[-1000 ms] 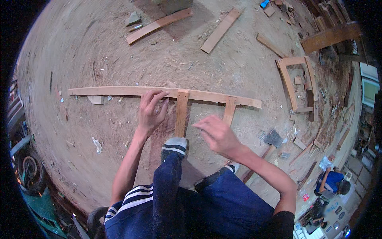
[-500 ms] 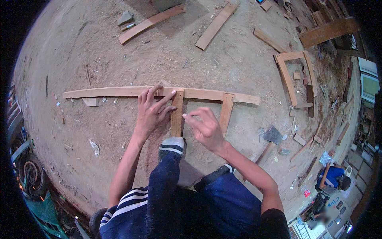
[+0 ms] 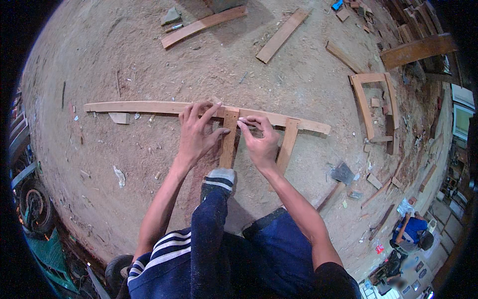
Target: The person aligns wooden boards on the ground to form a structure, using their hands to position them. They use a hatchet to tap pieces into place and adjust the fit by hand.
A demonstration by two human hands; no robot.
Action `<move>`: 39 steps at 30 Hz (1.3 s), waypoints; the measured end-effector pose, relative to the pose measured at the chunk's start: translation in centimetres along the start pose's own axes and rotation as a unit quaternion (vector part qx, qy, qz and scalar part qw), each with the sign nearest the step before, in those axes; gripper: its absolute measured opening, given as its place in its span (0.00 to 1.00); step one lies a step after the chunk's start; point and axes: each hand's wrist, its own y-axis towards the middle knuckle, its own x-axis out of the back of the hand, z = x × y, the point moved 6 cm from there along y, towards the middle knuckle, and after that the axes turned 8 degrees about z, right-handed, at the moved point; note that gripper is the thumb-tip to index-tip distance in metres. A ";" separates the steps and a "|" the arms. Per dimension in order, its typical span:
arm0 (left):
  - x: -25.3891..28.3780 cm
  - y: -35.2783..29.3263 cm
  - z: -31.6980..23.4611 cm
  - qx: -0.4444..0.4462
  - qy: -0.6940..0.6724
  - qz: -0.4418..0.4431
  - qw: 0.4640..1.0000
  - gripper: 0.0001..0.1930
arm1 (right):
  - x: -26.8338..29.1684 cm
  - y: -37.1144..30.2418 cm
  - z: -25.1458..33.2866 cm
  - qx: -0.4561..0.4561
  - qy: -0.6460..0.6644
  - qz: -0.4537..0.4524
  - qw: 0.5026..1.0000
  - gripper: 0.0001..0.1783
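Right hand point(image 3: 261, 144) has moved toward 12 o'clock, up near the wooden batten point(image 3: 139, 106). One batten, just 12-ward of centre, long axis 9-to-3; two crosspieces point(image 3: 228, 147) run toward 6. Hands apart: left hand point(image 3: 195, 133) half-open, fingers over batten; right fingertips point(image 3: 242, 122) almost pinched, contents unclear.

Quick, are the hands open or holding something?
Left hand: open, fingers over the long stick.
Right hand: fingers bunched by a short stick; can't tell if holding anything.
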 end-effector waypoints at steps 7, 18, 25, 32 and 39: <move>0.2 0.1 -0.1 0.001 -0.008 -0.007 1.000 0.42 | 0.2 0.4 0.6 0.073 -0.047 -0.011 0.996 0.12; 0.2 0.1 -0.2 0.009 -0.014 -0.002 1.000 0.42 | -0.5 1.1 2.2 0.134 -0.149 0.025 0.979 0.13; 0.1 -1.1 -1.6 -0.007 -0.087 -0.010 0.996 0.31 | -1.0 2.0 2.1 0.181 -0.135 0.029 0.974 0.09; -0.7 0.1 -2.1 -0.011 -0.178 -0.080 0.981 0.18 | -0.8 1.9 2.1 0.162 -0.146 0.021 0.976 0.10; -1.5 1.1 -2.1 -0.074 -0.138 -0.077 0.985 0.12 | -0.5 1.9 2.7 0.150 -0.160 0.023 0.975 0.10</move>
